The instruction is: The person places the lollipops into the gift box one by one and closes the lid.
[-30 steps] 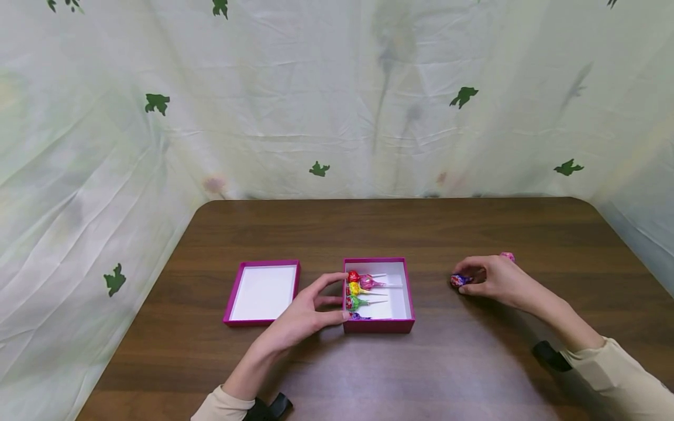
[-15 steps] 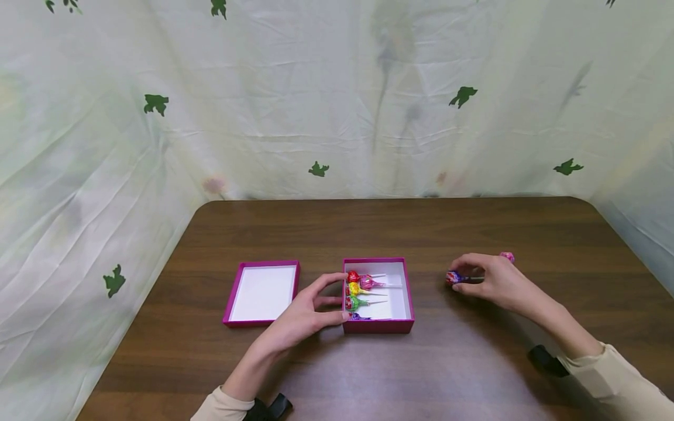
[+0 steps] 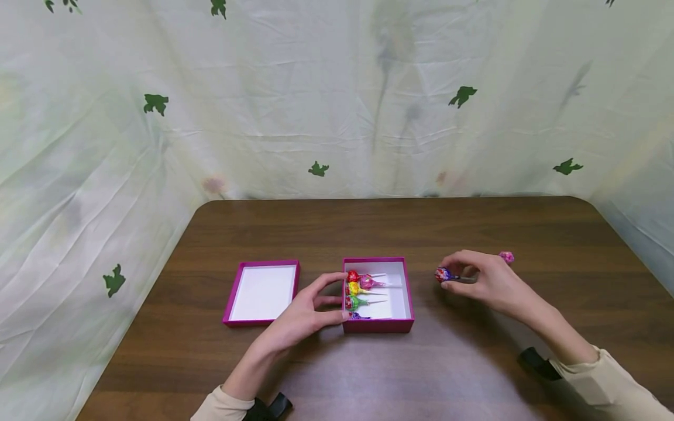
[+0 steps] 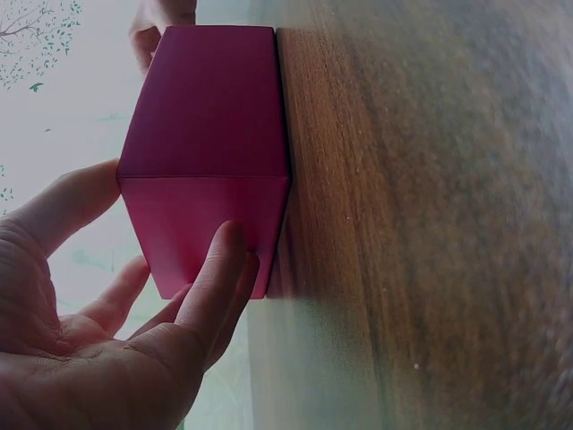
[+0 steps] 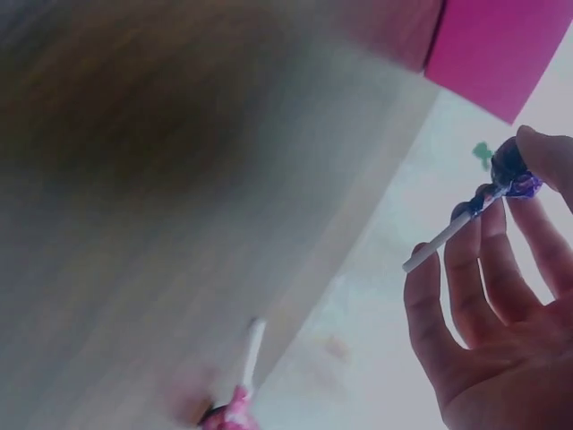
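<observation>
Left of centre, my left hand (image 3: 297,318) touches the left wall of a magenta box (image 3: 378,326), its fingers spread along the side and the thumb at the near corner. Several wrapped lollipops lie inside with sticks to the right: a red one (image 3: 353,275), a pink one (image 3: 367,282), a yellow one (image 3: 355,289), a green one (image 3: 354,303) and a purple one partly behind the front wall. To the right of the box, my right hand (image 3: 487,278) pinches a purple-and-red lollipop (image 3: 442,274); its white stick (image 5: 437,244) points back toward the palm in the right wrist view.
A magenta lid (image 3: 261,294) with a white inside lies left of the box. Another pink lollipop (image 3: 507,257) lies on the wooden table (image 3: 447,225) behind my right hand. A leaf-printed white curtain (image 3: 253,105) hangs behind the table.
My right hand has moved left toward the box with the purple-and-red lollipop, showing more of its stick. My left hand and the box have stayed in place.
</observation>
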Motion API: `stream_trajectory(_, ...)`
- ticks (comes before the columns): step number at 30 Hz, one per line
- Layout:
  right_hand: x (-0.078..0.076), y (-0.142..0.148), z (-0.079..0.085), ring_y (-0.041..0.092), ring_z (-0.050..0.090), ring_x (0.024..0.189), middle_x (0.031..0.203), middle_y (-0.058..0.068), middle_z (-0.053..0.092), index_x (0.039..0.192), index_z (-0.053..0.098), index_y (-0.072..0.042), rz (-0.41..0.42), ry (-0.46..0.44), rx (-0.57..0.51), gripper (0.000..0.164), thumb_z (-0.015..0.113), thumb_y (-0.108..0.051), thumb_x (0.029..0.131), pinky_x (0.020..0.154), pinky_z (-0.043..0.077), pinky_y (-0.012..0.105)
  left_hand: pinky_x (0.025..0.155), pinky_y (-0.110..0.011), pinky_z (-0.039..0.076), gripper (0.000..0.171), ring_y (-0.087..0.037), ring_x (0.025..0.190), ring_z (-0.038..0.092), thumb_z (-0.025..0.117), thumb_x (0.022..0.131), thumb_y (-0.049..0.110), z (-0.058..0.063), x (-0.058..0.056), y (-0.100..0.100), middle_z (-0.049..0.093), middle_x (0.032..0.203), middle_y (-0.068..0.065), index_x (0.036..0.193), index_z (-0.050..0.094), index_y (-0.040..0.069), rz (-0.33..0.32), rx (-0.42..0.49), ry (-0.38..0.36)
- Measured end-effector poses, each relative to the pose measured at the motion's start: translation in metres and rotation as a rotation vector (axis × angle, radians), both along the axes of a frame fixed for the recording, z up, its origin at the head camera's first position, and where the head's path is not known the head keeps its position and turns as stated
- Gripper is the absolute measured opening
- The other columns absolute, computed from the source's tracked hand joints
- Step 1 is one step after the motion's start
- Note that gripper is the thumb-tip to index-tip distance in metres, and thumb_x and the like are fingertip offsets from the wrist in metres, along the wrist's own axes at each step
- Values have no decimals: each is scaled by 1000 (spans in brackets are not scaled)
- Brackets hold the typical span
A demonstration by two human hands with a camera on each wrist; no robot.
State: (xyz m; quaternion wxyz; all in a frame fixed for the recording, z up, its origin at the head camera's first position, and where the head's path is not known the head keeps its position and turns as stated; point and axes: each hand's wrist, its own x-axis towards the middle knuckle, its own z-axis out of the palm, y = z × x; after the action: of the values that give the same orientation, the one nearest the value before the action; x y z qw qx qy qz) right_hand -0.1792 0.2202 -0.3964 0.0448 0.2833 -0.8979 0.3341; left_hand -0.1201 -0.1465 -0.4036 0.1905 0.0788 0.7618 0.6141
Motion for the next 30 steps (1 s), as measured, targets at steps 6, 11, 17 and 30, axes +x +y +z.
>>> stream_trajectory(6, 5, -12, 5, 5, 59, 82, 92, -18, 64, 106, 68, -26, 24, 26, -23, 29, 83, -25, 81, 71, 51, 27, 96, -46, 44, 65, -27, 121, 55, 75, 86, 14, 0, 0, 0, 35, 151, 0, 144, 47, 24, 0, 3, -5)
stream_trajectory(11, 8, -23, 8, 6, 59, 82, 93, -18, 64, 107, 68, -25, 48, 14, -27, 31, 84, -21, 80, 71, 51, 27, 96, -47, 44, 65, -27, 121, 55, 75, 86, 15, -1, 0, -1, 35, 151, -1, 144, 47, 24, 3, 2, -7)
stream_trajectory(17, 12, -35, 9, 5, 59, 81, 93, -19, 63, 108, 68, -26, 73, 30, -65, 32, 83, -22, 80, 70, 51, 28, 96, -46, 45, 65, -27, 120, 55, 75, 86, 15, -1, 0, 0, 35, 151, -1, 144, 47, 25, 5, 3, -5)
stream_trajectory(30, 18, -64, 17, 7, 59, 81, 96, -19, 64, 107, 68, -28, 118, 105, -182, 29, 82, -22, 82, 72, 50, 26, 96, -47, 44, 65, -27, 120, 55, 75, 86, 14, -1, -1, -1, 35, 151, -1, 144, 47, 25, 0, 3, -5)
